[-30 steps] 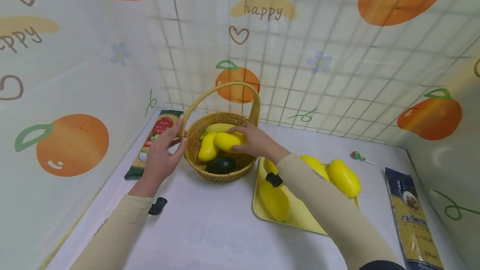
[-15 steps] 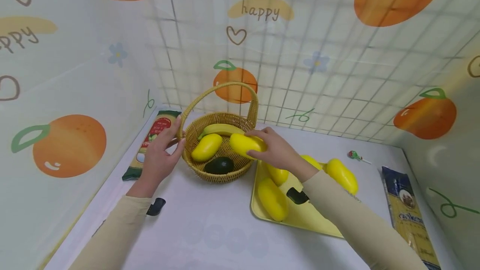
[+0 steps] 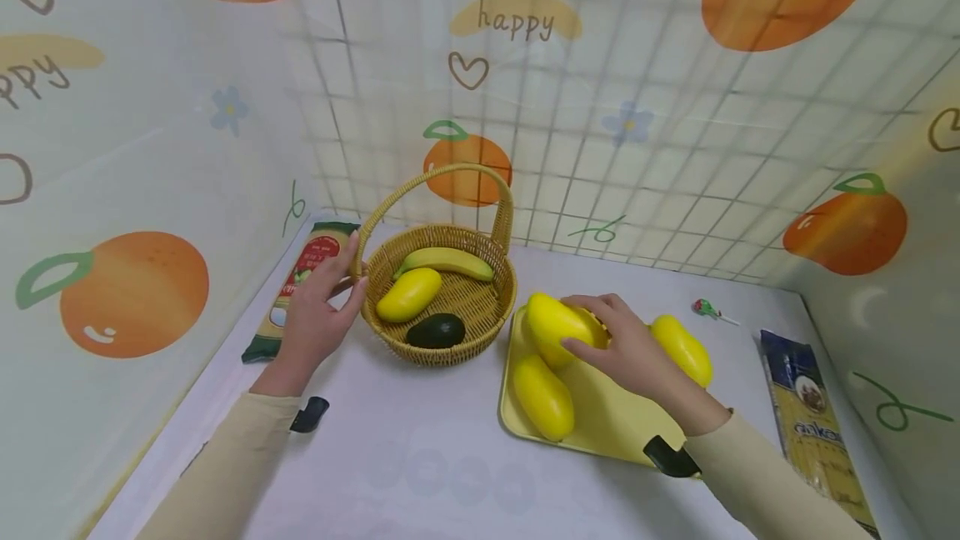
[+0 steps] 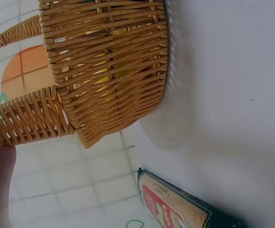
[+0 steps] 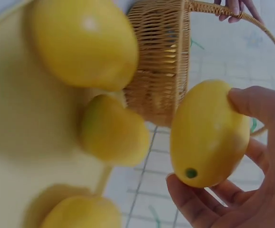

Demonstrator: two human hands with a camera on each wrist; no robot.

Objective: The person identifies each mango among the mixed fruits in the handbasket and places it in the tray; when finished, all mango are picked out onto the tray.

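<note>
In the head view, my left hand (image 3: pixel 318 307) holds the base of the handle of a wicker basket (image 3: pixel 450 356) between thumb and fingers; the left wrist view shows a fingertip against the woven handle (image 4: pixel 28 121). Inside the basket lie a banana (image 3: pixel 446 262), a yellow mango (image 3: pixel 408 295) and a dark green avocado (image 3: pixel 437 330). My right hand (image 3: pixel 622 352) grips another yellow mango (image 5: pixel 209 135) by its sides, above the back left of a yellow tray (image 3: pixel 622 415). One mango (image 3: pixel 543 398) lies at the tray's left, another (image 3: pixel 681 350) at its back right.
A green-and-red packet (image 3: pixel 300 290) lies left of the basket, partly behind my left hand. A lollipop (image 3: pixel 707 308) is behind the tray, and a blue-and-yellow pasta packet (image 3: pixel 817 423) lies at the right. Printed cloth walls (image 3: pixel 540 107) enclose the back and sides.
My right hand has lifted a mango out of the basket and carried it right, over the tray. The left hand has stayed at the basket handle.
</note>
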